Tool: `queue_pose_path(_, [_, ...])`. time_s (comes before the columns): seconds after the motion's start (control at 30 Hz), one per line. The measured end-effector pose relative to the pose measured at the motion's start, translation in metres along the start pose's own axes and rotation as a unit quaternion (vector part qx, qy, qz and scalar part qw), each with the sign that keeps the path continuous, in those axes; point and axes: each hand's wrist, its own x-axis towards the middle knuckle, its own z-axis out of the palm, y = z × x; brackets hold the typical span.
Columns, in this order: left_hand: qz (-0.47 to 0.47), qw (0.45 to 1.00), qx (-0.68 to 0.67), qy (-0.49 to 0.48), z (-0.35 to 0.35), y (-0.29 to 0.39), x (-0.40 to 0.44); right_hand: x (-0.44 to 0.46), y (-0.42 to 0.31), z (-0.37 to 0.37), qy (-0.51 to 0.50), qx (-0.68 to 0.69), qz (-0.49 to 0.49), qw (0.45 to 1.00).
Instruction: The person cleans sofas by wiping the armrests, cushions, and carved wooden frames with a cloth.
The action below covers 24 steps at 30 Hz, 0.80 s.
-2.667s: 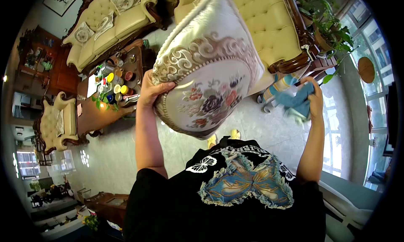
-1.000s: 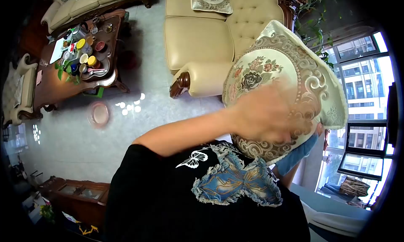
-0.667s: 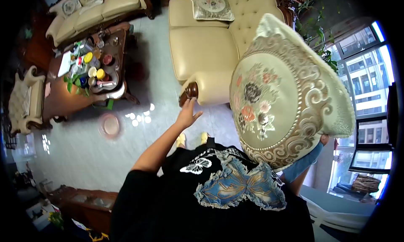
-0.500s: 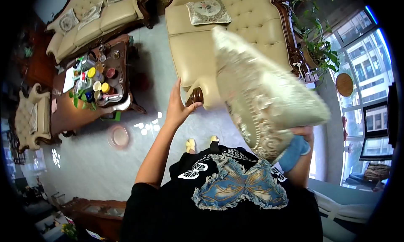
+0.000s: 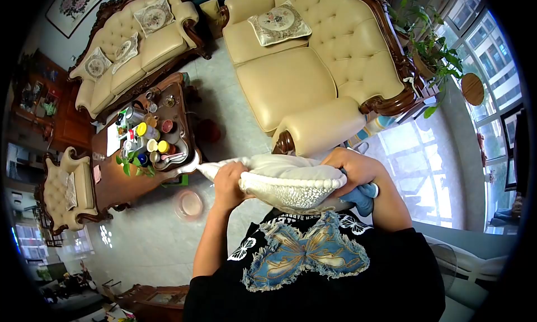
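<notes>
A cream cushion (image 5: pixel 288 194) with a raised woven pattern and corded edge is held in front of my chest, seen mostly edge-on. My left hand (image 5: pixel 230 186) is closed on its left side, fingers wrapped over the edge. On the other side, my right hand (image 5: pixel 353 169) grips the cushion's right end. A bunched blue cloth (image 5: pixel 359 198) sits under the right hand, against the wrist; whether the fingers hold it too is hidden. Just beyond the cushion is the rounded armrest (image 5: pixel 321 126) of the beige leather sofa (image 5: pixel 285 87).
Another patterned cushion (image 5: pixel 279 24) lies on the sofa's far seat. At left stands a wooden coffee table (image 5: pixel 120 179) crowded with jars and cups. A pinkish round object (image 5: pixel 188 204) is on the floor. Potted plants (image 5: pixel 428 56) stand by the windows at right.
The cushion has come down from a raised, blurred tilt at the right to in front of my chest. My left hand, open and empty before, has taken hold of it.
</notes>
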Motion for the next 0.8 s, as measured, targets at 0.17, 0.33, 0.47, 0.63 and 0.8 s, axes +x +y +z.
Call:
queue_pose_path(0.17, [-0.040, 0.999, -0.013, -0.006, -0.004, -0.010, 0.014, 0.003, 0.004, -0.033, 0.094, -0.074, 0.065, 0.991])
queue_pose_path(0.33, [-0.157, 0.988, -0.007, 0.009, -0.011, -0.010, 0.043, -0.040, 0.099, -0.083, 0.480, 0.007, 0.213, 0.851])
queue_pose_path(0.47, [-0.262, 0.962, 0.044, 0.060, -0.017, -0.028, 0.056, -0.102, 0.226, -0.109, 0.644, 0.297, 0.262, 0.655])
queue_pose_path(0.63, [-0.316, 0.929, -0.053, 0.183, -0.033, -0.072, 0.087, -0.074, 0.293, -0.078, 0.585, 0.549, 0.234, 0.549])
queue_pose_path(0.8, [-0.327, 0.917, -0.064, 0.219, -0.054, -0.123, 0.138, -0.010, 0.275, -0.071, 0.553, 0.659, 0.180, 0.477])
